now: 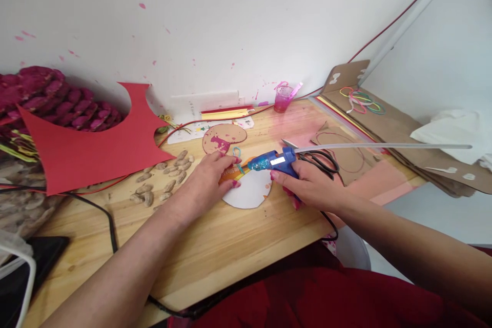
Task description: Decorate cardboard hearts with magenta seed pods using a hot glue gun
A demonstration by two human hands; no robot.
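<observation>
My right hand (307,184) is wrapped round a blue glue gun (273,161) with a long clear glue stick (384,146) sticking out behind it. The gun's nozzle points left at a small orange piece (229,174) that lies on a white paper disc (249,190). My left hand (209,177) is closed on that orange piece and presses it onto the disc, fingertips close to the nozzle. A thin blue loop (236,152) lies just beyond my fingers.
Peanut shells (163,179) are scattered left of my left hand. A large red sheet (92,138) leans at the left over pink-dyed shells (57,97). Black scissors (321,160), a pink cup (283,97), cardboard with rubber bands (361,100) and a black cable (109,220) are on the wooden table (230,246).
</observation>
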